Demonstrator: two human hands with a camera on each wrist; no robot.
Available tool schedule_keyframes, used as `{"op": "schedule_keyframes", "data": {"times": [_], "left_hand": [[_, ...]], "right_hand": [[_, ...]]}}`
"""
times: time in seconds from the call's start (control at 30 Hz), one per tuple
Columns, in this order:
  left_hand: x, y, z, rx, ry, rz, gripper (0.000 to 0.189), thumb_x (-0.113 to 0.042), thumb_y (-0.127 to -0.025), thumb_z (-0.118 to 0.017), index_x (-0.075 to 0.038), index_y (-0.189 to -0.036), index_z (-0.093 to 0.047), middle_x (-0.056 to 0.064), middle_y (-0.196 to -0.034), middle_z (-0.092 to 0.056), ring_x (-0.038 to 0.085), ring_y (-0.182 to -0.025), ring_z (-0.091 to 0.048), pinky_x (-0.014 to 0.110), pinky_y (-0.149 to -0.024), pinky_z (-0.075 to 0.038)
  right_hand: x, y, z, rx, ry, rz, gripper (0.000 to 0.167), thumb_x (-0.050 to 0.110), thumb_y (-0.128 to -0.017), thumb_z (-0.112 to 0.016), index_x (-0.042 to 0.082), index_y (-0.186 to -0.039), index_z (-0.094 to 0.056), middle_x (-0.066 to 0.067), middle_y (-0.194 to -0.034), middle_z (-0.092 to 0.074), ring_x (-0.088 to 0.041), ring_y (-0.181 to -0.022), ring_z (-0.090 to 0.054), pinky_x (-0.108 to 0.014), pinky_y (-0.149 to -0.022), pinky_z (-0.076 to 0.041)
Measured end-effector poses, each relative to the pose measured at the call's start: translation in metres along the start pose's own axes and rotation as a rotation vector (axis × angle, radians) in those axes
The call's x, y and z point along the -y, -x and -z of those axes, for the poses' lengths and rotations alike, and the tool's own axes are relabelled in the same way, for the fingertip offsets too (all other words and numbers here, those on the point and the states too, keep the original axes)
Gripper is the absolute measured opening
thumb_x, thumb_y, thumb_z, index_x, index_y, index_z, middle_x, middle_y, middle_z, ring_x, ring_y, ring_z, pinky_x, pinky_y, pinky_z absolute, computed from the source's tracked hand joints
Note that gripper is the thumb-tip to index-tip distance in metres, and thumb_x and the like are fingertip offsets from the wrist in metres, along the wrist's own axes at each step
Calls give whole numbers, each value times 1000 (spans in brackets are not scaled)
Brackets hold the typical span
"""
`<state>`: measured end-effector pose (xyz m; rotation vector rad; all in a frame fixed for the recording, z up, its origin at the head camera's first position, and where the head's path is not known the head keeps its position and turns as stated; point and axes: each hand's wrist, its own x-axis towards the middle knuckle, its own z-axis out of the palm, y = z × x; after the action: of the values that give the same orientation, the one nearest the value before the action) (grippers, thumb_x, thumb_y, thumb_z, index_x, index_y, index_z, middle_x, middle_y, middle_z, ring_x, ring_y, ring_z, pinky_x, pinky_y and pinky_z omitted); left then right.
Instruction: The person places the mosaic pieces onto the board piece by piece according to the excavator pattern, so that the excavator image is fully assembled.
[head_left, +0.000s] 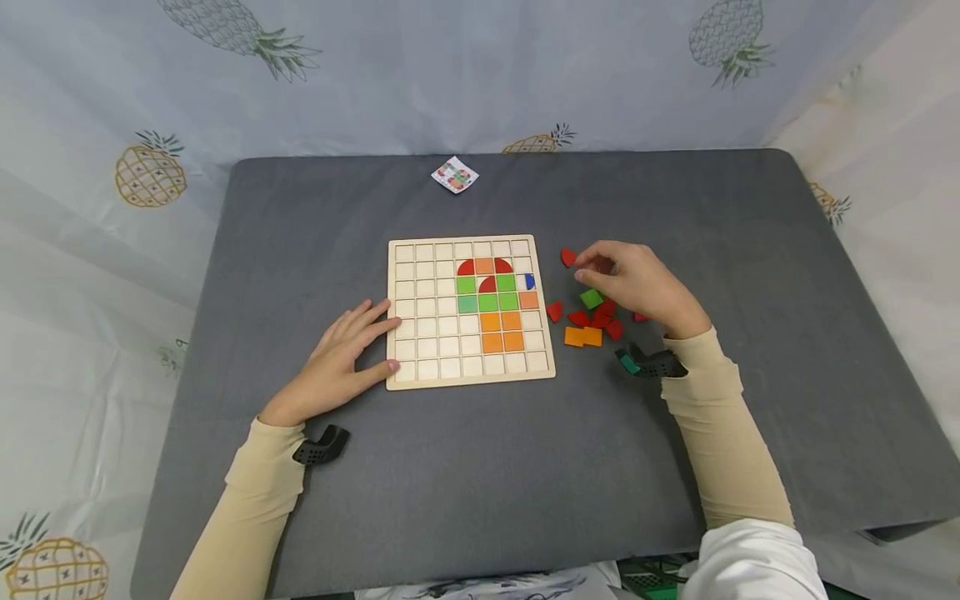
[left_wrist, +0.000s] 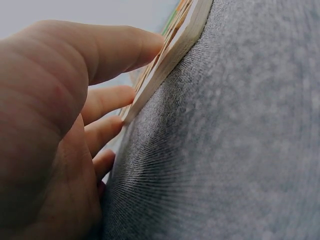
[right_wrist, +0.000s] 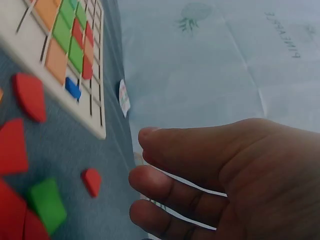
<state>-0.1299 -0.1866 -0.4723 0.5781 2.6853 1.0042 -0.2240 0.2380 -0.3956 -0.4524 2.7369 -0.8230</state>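
Note:
A wooden grid board (head_left: 435, 346) lies on the table, with red quarter-rounds, green, orange and salmon squares and one blue piece (head_left: 530, 282) in its right half. My left hand (head_left: 330, 367) rests at the board's left edge, fingers spread, thumb on the near left corner. In the left wrist view the thumb and fingertips touch the board's rim (left_wrist: 170, 62). Above the loose pieces hovers my right hand (head_left: 633, 279), thumb and fingers bent with a gap between them and nothing held. A red quarter-round piece (head_left: 567, 257) lies close to its fingertips; a green square (head_left: 592, 298) lies below.
Right of the board lie several loose red pieces (head_left: 554, 312) and overlapping orange squares (head_left: 583, 336). A small pattern card (head_left: 454, 175) sits near the far edge of the grey table (head_left: 315, 217). Behind it hangs a pineapple-print curtain (head_left: 450, 75).

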Motion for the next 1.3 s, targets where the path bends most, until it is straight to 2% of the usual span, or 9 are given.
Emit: {"op": "schedule_keyframes", "data": {"times": [0.17,0.3,0.57,0.77,1.07,1.3], "left_hand": [[-1,-1,0,0,-7,-3,65,-34,-96,-71,-19,-154,-44,3,-170,-22,31,-160,-10,60,-126,-6],[0,-1,-1,-6,-15,-5,65,-34,-96,-71,-19,-154,-44,4,-170,-22,32,-159,-11,59,-126,-6],[2,0,0,-8,1,-1,66,-35,-96,-71,-20,-154,-44,3,-170,-21,31,-160,-10,61,-126,-6],[1,-1,0,-9,2,-4,66,-34,-96,-71,-19,-154,-44,3,-170,-21,31,-160,-10,61,-126,-6],[0,0,-1,-3,5,-7,65,-34,-96,-71,-19,-154,-44,3,-170,-22,32,-159,-10,60,-126,-6],[-1,0,1,-3,9,0,65,-34,-96,-71,-18,-154,-44,3,-170,-21,31,-160,-9,61,-126,-5]], "right_hand": [[-17,14,6,27,11,-34,21,17,-101,-63,7,-119,-69,-11,-104,-69,-23,-87,-58,-31,-72,-50],[-26,21,5,48,43,-32,22,12,-100,-63,5,-120,-67,-12,-107,-68,-24,-92,-59,-35,-75,-51],[-34,26,2,63,104,-26,27,11,-97,-68,3,-122,-66,-15,-119,-66,-30,-101,-60,-46,-84,-53],[-36,28,-3,86,149,-21,28,12,-96,-69,2,-123,-66,-18,-121,-65,-32,-102,-59,-49,-88,-53],[-38,30,-10,111,185,-38,27,9,-96,-69,1,-122,-66,-17,-114,-65,-29,-96,-58,-45,-83,-52],[-38,30,-8,108,192,-39,22,9,-96,-70,2,-117,-70,-11,-95,-59,-24,-84,-53,-35,-71,-46]]}}
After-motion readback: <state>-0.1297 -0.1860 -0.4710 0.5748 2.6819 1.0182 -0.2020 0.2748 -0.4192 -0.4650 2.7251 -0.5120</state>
